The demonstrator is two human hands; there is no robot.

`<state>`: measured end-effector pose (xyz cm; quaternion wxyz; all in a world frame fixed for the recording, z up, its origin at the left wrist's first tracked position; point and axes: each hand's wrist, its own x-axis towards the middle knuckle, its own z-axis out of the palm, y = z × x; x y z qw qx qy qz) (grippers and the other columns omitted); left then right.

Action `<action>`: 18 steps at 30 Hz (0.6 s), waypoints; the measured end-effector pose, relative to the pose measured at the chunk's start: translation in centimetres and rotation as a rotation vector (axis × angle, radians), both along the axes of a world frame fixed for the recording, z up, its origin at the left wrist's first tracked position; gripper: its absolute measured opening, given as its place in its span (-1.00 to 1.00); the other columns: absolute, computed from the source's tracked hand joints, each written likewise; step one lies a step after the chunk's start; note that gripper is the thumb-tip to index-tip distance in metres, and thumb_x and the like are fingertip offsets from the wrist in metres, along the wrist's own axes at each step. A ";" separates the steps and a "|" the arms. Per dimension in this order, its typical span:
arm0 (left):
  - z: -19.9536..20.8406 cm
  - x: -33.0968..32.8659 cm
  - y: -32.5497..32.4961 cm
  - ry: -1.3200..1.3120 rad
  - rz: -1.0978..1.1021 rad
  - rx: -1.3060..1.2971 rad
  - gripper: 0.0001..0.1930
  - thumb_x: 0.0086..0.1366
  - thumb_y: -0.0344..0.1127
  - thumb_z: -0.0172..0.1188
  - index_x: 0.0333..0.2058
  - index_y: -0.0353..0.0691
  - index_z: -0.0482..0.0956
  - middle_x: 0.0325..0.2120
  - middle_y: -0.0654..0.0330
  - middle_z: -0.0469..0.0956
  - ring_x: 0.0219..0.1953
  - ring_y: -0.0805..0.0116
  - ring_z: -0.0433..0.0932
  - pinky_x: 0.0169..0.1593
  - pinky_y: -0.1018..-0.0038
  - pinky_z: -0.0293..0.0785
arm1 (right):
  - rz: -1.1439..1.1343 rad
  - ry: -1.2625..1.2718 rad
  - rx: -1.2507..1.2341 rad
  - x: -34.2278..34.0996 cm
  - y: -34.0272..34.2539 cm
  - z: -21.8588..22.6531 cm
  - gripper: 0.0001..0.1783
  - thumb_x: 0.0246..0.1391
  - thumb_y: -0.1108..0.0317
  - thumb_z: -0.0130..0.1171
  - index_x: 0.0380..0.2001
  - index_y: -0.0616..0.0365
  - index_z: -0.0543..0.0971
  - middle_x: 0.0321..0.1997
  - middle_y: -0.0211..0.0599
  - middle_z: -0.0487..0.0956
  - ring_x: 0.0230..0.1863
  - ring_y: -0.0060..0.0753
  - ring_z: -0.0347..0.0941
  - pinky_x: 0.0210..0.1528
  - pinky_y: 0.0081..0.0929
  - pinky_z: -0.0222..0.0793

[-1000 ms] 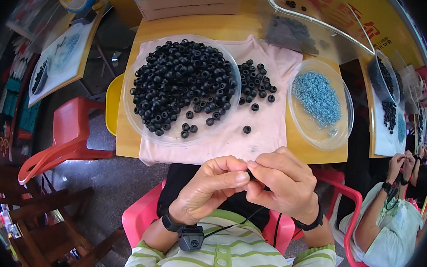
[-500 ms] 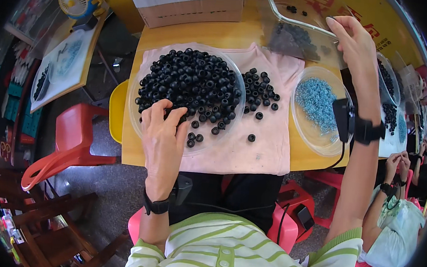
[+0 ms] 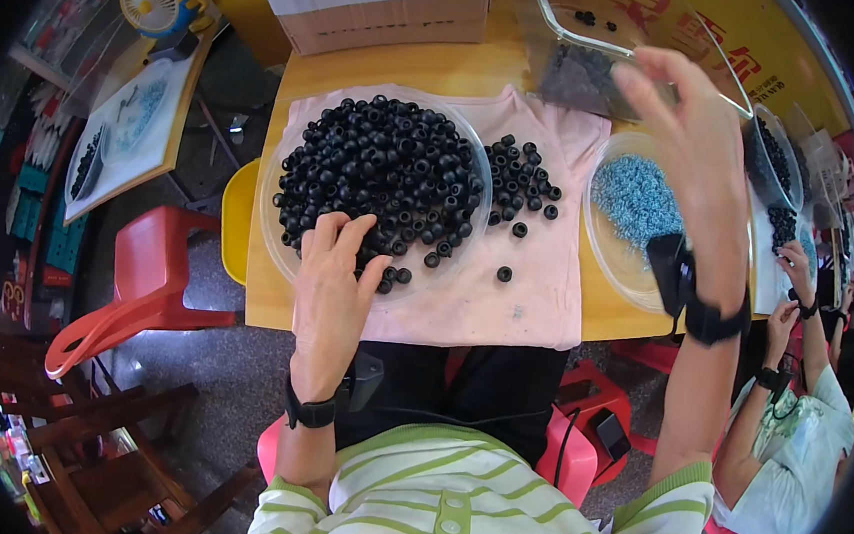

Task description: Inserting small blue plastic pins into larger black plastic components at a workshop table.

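"Nearest first: what could go wrong from here?"

"The left hand rests at the near side of the heaped black beads, which sit in a round clear tray on the left; I'd judge that a rough drag toward the body could spill some over the near rim; they could then roll across the pink cloth and off the table's near edge."

"And farther right?"

"Loose black beads lie on the cloth just right of that tray; a sweeping sleeve or wrist might scatter them; right of those stands a second clear tray of tiny blue beads; the right forearm passes beside it, and the black wrist camera overlaps its rim in this view; a low wrist could catch that rim and tip the tray."

"Now the fingers?"

"On the left they are loosely curled, with a moderate gap between thumb and forefinger; the tips touch beads at the heap's near edge; whether one is pinched underneath, I can't tell; the right hand is farther off, near the clear box at the far right, which has dark beads inside; it is blurred, so I can't tell how wide its fingers stand, or whether they hold anything."
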<state>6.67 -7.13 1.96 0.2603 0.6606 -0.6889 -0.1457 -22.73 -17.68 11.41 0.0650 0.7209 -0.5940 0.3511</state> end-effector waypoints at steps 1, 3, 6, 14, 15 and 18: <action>-0.2 0.0 0.2 0.009 -0.003 0.002 -0.61 0.14 -0.40 0.33 -0.02 -0.30 0.57 -0.09 0.01 0.44 -0.03 0.01 0.44 0.05 0.27 0.38 | 0.022 -0.078 0.100 1.4 1.7 0.3 -0.55 0.14 0.04 0.22 -0.11 0.23 0.60 -0.18 -0.04 0.63 -0.26 -0.06 0.58 -0.13 -0.22 0.42; -0.4 0.1 0.5 0.037 -0.032 -0.004 -0.59 0.16 -0.37 0.33 0.00 -0.30 0.57 -0.09 0.02 0.47 -0.02 0.02 0.46 0.04 0.29 0.40 | 0.060 -0.102 0.244 3.1 4.9 1.3 -0.57 0.11 0.13 0.26 -0.08 0.23 0.60 -0.17 -0.14 0.63 -0.40 -0.28 0.47 -0.26 -0.36 0.38; 0.1 -0.4 0.8 0.053 -0.043 0.022 -0.58 0.15 -0.36 0.34 0.01 -0.30 0.57 -0.07 0.02 0.49 -0.02 0.03 0.47 0.03 0.30 0.41 | 0.118 -0.068 0.303 3.6 7.9 0.3 -0.67 0.09 0.28 0.29 -0.11 0.22 0.60 -0.23 -0.23 0.60 -0.54 -0.42 0.39 -0.41 -0.45 0.33; 0.4 -0.7 0.6 0.120 -0.135 0.029 -0.61 0.15 -0.36 0.35 -0.03 -0.30 0.60 -0.07 0.02 0.54 -0.02 0.06 0.51 0.04 0.32 0.42 | 0.200 -0.242 0.480 4.9 11.6 -5.1 -0.76 0.03 0.36 0.34 -0.21 0.16 0.61 -0.29 -0.22 0.60 -0.54 -0.24 0.49 -0.42 -0.33 0.39; 0.5 -0.7 0.5 0.148 -0.151 0.035 -0.63 0.16 -0.36 0.34 -0.04 -0.30 0.61 -0.09 0.02 0.56 -0.03 0.06 0.51 0.04 0.32 0.42 | 0.206 -0.231 0.477 4.8 11.8 -6.1 -0.77 0.04 0.37 0.34 -0.21 0.16 0.62 -0.28 -0.22 0.60 -0.53 -0.23 0.50 -0.42 -0.33 0.39; 0.3 0.1 0.4 0.135 -0.139 0.008 -0.72 0.22 -0.37 0.29 -0.09 -0.31 0.64 -0.18 0.03 0.62 -0.08 0.09 0.54 0.03 0.35 0.43 | 0.197 -0.254 0.508 4.7 12.3 -7.2 -0.78 0.03 0.38 0.34 -0.22 0.16 0.62 -0.28 -0.21 0.61 -0.51 -0.21 0.51 -0.41 -0.33 0.40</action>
